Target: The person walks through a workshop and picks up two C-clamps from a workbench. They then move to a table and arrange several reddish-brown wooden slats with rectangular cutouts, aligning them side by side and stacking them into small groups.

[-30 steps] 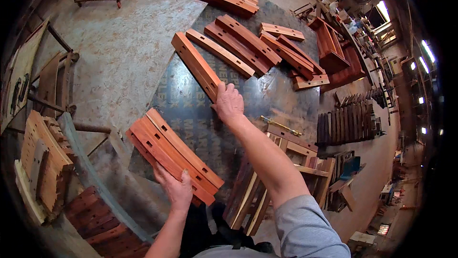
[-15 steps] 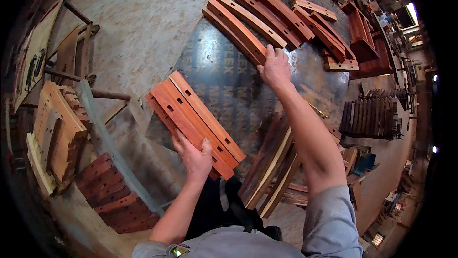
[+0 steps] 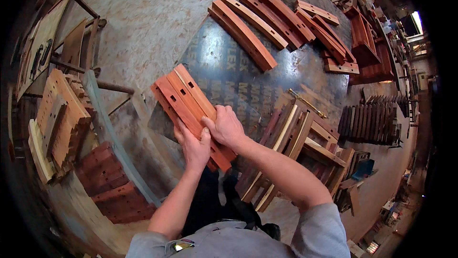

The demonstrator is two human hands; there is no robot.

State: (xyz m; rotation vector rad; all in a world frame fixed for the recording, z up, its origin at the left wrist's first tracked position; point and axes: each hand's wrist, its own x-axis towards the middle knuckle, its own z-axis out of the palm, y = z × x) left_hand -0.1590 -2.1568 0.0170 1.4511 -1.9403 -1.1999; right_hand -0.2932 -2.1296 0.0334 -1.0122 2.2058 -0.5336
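Note:
A bundle of reddish slotted wooden slats (image 3: 175, 97) lies side by side in front of my body, slanting from upper left to lower right. My left hand (image 3: 194, 147) is closed round its near left edge, thumb on top. Across from it, my right hand (image 3: 226, 127) grips the right edge, its thumb close to the left one. The undersides of the slats and some fingers are hidden. Beyond my hands, a dark printed board (image 3: 210, 67) bears a curved slotted rail (image 3: 243, 34) and a lighter curved rail (image 3: 255, 22).
More curved rails (image 3: 281, 12) are spread at the far right of the board. To the right stand wooden frame parts (image 3: 298, 129) and a rack of dark slats (image 3: 367, 123). At left are stacked pale wood pieces (image 3: 59, 119) and dark red blocks (image 3: 112, 181).
My right hand has let go of the curved rail on the board and come back to the slat bundle, which it now grips beside my left hand.

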